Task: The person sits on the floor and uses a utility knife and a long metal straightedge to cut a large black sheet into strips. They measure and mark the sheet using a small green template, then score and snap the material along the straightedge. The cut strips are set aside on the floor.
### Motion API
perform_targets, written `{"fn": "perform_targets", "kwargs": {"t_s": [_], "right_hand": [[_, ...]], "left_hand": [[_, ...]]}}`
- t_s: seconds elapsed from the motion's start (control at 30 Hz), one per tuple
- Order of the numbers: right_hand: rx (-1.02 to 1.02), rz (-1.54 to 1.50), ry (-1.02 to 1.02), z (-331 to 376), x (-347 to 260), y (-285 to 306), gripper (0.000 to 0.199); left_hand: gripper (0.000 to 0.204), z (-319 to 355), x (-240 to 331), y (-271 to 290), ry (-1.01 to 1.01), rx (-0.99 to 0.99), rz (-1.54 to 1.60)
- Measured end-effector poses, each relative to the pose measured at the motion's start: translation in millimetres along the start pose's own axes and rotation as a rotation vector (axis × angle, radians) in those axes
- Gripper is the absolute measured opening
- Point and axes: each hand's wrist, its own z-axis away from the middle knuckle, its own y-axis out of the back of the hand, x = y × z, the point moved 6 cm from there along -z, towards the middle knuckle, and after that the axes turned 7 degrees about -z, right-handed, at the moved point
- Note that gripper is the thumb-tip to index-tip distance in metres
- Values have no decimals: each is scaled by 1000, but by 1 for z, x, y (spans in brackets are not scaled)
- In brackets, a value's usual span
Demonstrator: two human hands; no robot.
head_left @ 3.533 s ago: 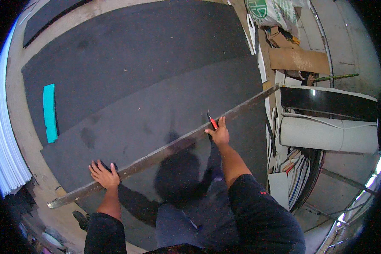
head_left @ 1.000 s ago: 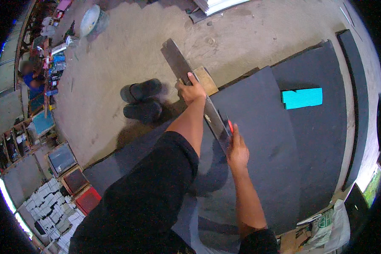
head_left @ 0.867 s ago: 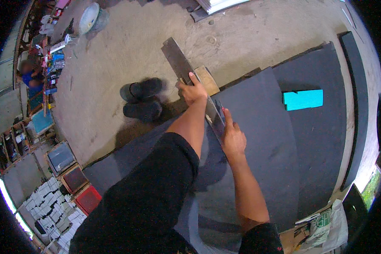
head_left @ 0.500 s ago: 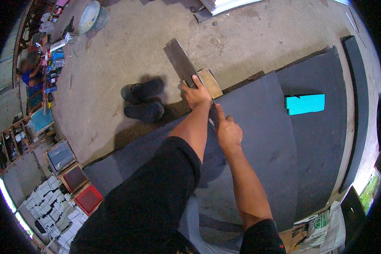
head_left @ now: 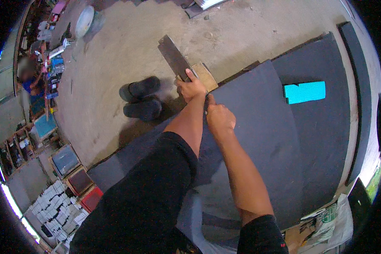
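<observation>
My left hand (head_left: 192, 88) is closed on a long dark flat strip (head_left: 175, 56), its thumb lying along the top. A pale wooden block (head_left: 205, 76) sits beside and partly under the strip, at the edge of a dark grey sheet (head_left: 254, 127). Close to my left wrist, my right hand (head_left: 221, 120) grips a narrow dark knife (head_left: 206, 103), index finger stretched along it. Most of the knife is hidden by my hand and wrist, and where its edge touches cannot be seen.
Black slippers (head_left: 143, 98) lie on the concrete floor to the left. A notched turquoise ridged piece (head_left: 305, 92) rests on the sheet at right. A long dark bar (head_left: 356, 101) runs along the right side. Far left, a person (head_left: 29, 82) is beside cluttered shelves.
My right hand has moved up a little, closer to my left hand, with the knife now more hidden. My left hand keeps its hold on the strip. The whole view has shifted slightly.
</observation>
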Motion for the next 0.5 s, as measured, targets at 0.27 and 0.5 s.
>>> {"fn": "perform_targets", "kwargs": {"t_s": [0.27, 0.5], "right_hand": [[6, -4, 2, 38, 33, -6, 58], [-45, 61, -8, 88, 103, -44, 63]], "left_hand": [[89, -7, 0, -5, -41, 17, 83], [92, -20, -1, -12, -39, 34, 54]]}}
